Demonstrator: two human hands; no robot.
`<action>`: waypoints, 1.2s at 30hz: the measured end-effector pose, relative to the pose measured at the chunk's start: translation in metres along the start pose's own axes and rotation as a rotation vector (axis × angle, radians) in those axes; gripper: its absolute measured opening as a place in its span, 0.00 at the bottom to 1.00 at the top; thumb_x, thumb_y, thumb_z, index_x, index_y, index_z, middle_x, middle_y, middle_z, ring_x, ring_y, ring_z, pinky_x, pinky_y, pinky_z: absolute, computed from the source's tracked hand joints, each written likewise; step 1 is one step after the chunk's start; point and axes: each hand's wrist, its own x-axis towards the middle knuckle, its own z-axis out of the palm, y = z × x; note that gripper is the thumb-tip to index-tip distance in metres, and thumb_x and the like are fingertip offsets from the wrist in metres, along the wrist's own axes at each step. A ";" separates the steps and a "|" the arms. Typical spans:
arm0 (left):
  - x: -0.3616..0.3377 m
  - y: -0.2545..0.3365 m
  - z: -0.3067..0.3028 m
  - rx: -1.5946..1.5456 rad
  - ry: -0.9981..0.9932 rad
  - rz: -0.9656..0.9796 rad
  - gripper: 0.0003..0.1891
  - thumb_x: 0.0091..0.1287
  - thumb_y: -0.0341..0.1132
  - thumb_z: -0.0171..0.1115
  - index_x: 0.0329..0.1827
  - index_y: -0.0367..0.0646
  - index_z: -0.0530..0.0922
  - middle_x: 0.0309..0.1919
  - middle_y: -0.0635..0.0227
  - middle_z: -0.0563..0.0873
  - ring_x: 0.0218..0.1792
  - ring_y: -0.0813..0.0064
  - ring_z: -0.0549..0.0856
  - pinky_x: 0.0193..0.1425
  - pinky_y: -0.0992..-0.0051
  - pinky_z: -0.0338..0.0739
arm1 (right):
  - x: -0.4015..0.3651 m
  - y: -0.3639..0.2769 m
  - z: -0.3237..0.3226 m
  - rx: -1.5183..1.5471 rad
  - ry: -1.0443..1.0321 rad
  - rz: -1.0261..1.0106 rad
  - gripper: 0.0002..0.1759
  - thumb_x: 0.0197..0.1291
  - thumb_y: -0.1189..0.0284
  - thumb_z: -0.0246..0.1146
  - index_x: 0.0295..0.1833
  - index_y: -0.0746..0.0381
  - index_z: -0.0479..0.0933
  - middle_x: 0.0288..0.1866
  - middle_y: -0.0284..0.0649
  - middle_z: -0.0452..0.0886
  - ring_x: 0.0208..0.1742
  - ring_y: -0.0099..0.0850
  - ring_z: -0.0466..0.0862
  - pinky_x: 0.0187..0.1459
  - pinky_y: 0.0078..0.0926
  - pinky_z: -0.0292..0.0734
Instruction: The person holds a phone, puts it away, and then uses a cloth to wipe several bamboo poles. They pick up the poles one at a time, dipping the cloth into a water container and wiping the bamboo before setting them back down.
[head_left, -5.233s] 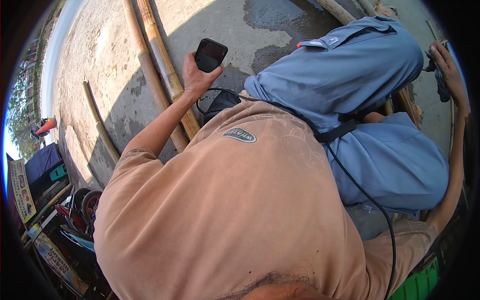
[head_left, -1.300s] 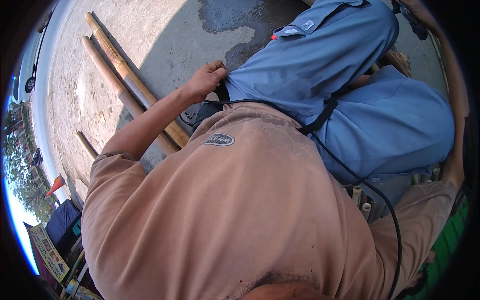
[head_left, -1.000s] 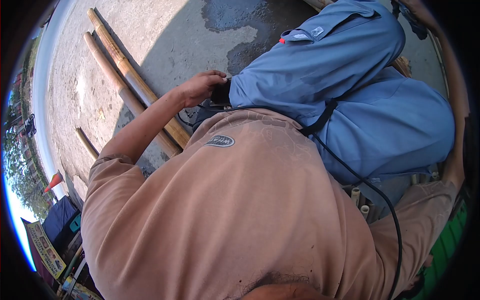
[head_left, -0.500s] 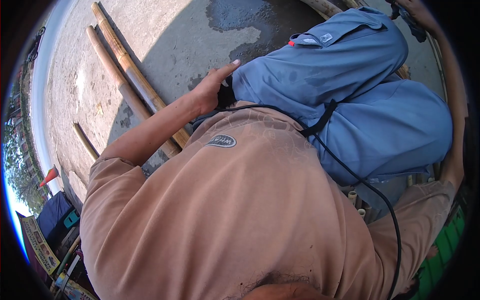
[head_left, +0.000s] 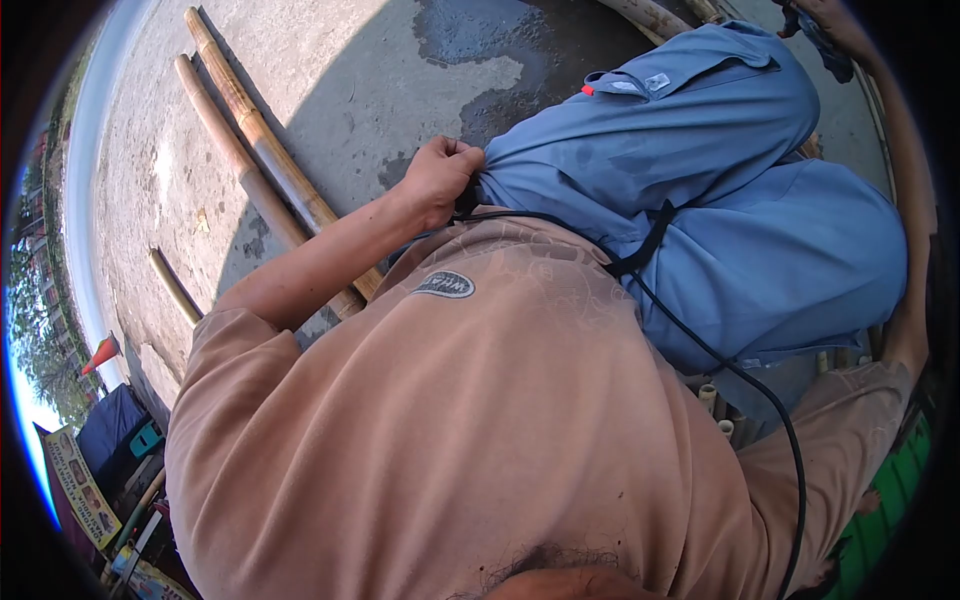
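My left hand (head_left: 443,178) is closed at the hip, thumb and fingers pinching the fabric of the blue trousers (head_left: 620,160) I wear. A dark band or strap sits just under that wrist. At the far upper right edge is my right hand (head_left: 840,22), partly cut off by the lens rim, with a dark crumpled cloth (head_left: 828,52) hanging from it beside the knee. A black cable (head_left: 715,352) runs across my waist and down over the brown shirt (head_left: 450,430).
Two long bamboo poles (head_left: 262,135) lie on the concrete at left, with a shorter pole (head_left: 175,285) nearby. A wet patch (head_left: 480,35) darkens the ground ahead. Cut bamboo ends (head_left: 708,395) show beside my right side. An orange cone (head_left: 102,352) and a yellow banner (head_left: 82,485) stand farther left.
My left hand has gone from a stretched-out finger and thumb to a closed pinch on the trouser fabric. My right hand and the cloth stay about the same.
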 end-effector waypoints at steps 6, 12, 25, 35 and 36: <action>-0.014 0.000 -0.016 -0.224 0.018 -0.211 0.13 0.76 0.37 0.63 0.52 0.34 0.81 0.46 0.60 0.84 0.44 0.69 0.83 0.50 0.67 0.80 | 0.000 -0.010 0.001 0.053 -0.043 0.044 0.27 0.79 0.54 0.59 0.62 0.69 0.82 0.50 0.54 0.90 0.51 0.42 0.87 0.55 0.42 0.79; -0.028 0.015 -0.012 -0.010 -0.134 -0.191 0.13 0.76 0.38 0.63 0.56 0.39 0.83 0.46 0.64 0.83 0.46 0.71 0.81 0.51 0.68 0.79 | 0.002 -0.002 0.000 0.030 -0.014 0.002 0.28 0.79 0.54 0.60 0.65 0.69 0.81 0.55 0.54 0.89 0.55 0.44 0.88 0.58 0.42 0.79; -0.017 0.014 -0.004 0.014 -0.176 -0.144 0.08 0.79 0.34 0.61 0.50 0.39 0.82 0.42 0.67 0.82 0.42 0.76 0.80 0.45 0.71 0.78 | -0.003 0.010 0.002 0.098 -0.020 0.048 0.31 0.79 0.55 0.62 0.70 0.73 0.78 0.57 0.53 0.89 0.56 0.41 0.87 0.58 0.40 0.79; -0.031 -0.001 -0.024 0.177 -0.212 -0.056 0.08 0.78 0.31 0.62 0.42 0.36 0.83 0.35 0.67 0.86 0.32 0.77 0.83 0.39 0.73 0.82 | 0.003 0.013 0.003 0.072 -0.005 -0.005 0.29 0.79 0.54 0.62 0.67 0.70 0.81 0.55 0.52 0.89 0.53 0.38 0.87 0.56 0.39 0.80; -0.028 -0.003 -0.027 0.218 -0.216 -0.031 0.08 0.79 0.32 0.62 0.41 0.36 0.83 0.35 0.68 0.86 0.32 0.76 0.83 0.39 0.72 0.82 | 0.004 0.012 0.004 0.089 -0.003 -0.005 0.28 0.79 0.55 0.62 0.66 0.69 0.81 0.53 0.51 0.89 0.52 0.36 0.87 0.54 0.39 0.80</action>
